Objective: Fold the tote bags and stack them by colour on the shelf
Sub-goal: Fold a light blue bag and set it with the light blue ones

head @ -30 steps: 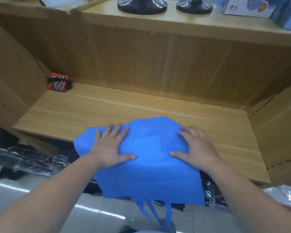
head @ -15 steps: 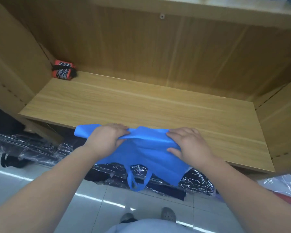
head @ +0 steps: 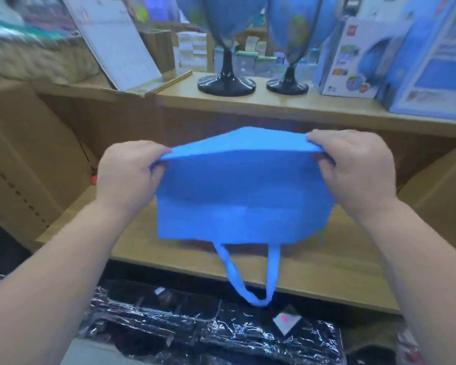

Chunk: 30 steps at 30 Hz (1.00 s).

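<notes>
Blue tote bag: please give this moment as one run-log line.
blue fabric tote bag: held up, handles hanging down | left hand: grips left top corner | right hand: grips right top corner | wooden shelf: behind bag

No legible text; print on the boxes (head: 353, 56) too blurred.

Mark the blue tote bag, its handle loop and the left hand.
blue tote bag (head: 242, 201), head view, middle of the hanging front panel.
handle loop (head: 258, 302), head view, bottom of the loop below the bag.
left hand (head: 128, 177), head view, back of the hand gripping the bag's top corner.
</notes>
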{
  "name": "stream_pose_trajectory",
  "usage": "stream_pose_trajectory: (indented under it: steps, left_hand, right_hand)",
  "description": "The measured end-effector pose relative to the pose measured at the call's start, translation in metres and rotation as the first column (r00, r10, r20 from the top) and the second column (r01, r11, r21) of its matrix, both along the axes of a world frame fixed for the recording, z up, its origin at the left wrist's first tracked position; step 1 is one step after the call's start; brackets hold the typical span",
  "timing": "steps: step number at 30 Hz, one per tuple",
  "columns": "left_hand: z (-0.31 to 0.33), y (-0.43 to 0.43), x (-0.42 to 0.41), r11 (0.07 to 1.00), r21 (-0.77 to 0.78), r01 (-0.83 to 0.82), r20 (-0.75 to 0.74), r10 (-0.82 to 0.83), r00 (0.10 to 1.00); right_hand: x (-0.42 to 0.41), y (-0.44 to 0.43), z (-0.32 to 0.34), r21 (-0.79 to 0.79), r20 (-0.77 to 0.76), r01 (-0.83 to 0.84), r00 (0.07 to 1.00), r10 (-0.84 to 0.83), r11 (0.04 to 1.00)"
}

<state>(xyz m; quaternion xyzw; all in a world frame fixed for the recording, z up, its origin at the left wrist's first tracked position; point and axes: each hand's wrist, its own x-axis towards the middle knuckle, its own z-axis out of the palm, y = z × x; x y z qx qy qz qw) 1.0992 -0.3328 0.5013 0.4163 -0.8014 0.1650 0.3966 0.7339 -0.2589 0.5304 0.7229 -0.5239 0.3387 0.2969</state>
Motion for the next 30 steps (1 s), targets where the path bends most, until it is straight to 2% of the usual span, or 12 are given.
stream_pose_trajectory:
  steps: [2,5,7,9,12,14,16,19,23,25,28,30]
  left_hand:
    - [0.027,-0.004,-0.002,0.974,-0.223,0.039,-0.074,-0.057,0.996]
    - [0.013,-0.010,0.000,0.952,-0.302,0.058,0.005,-0.060,0.998]
    - [-0.029,-0.011,0.001,0.979,-0.185,0.085,0.123,-0.063,0.990]
    - [-0.082,-0.005,0.002,0.994,0.027,0.103,0.249,-0.106,0.963]
    - [-0.153,0.014,0.008,0.948,0.314,0.055,0.386,-0.180,0.905]
    - [-0.186,0.026,0.015,0.868,0.497,0.004,0.406,-0.237,0.883]
    - [-0.199,0.032,0.023,0.791,0.611,-0.015,0.351,-0.254,0.901]
    - [-0.195,0.033,0.033,0.651,0.755,0.072,0.106,-0.230,0.967]
    - [-0.176,0.021,0.043,0.314,0.914,0.256,-0.267,-0.008,0.964]
    - [-0.174,0.015,0.049,0.279,0.901,0.332,-0.371,0.102,0.923]
    - [-0.177,0.011,0.049,0.302,0.858,0.415,-0.491,0.245,0.836]
    - [-0.182,0.010,0.042,0.320,0.821,0.473,-0.563,0.321,0.761]
  right_hand:
    - [-0.009,0.002,0.014,-0.202,-0.001,-0.042,0.999,0.043,0.979]
    - [-0.019,0.009,-0.013,-0.204,-0.094,-0.022,0.996,0.003,0.979]
    - [-0.025,0.012,-0.058,-0.017,-0.153,0.037,0.987,-0.039,0.999]
    - [-0.028,0.018,-0.116,0.242,-0.180,0.101,0.982,-0.057,0.965]
    - [-0.023,0.036,-0.188,0.653,-0.117,0.055,0.993,0.028,0.755]
    - [-0.023,0.048,-0.215,0.804,-0.019,0.000,1.000,0.025,0.594]
    - [-0.027,0.055,-0.226,0.845,0.069,-0.057,0.998,-0.002,0.532]
    - [-0.033,0.054,-0.215,0.861,0.264,-0.204,0.962,-0.067,0.466]
    - [-0.049,0.050,-0.189,0.872,0.463,-0.370,0.838,-0.291,0.322]
    - [-0.053,0.049,-0.186,0.815,0.576,-0.467,0.719,-0.388,0.343]
    - [-0.051,0.050,-0.187,0.716,0.696,-0.538,0.506,-0.509,0.444]
    - [-0.046,0.049,-0.190,0.682,0.729,-0.517,0.436,-0.527,0.516]
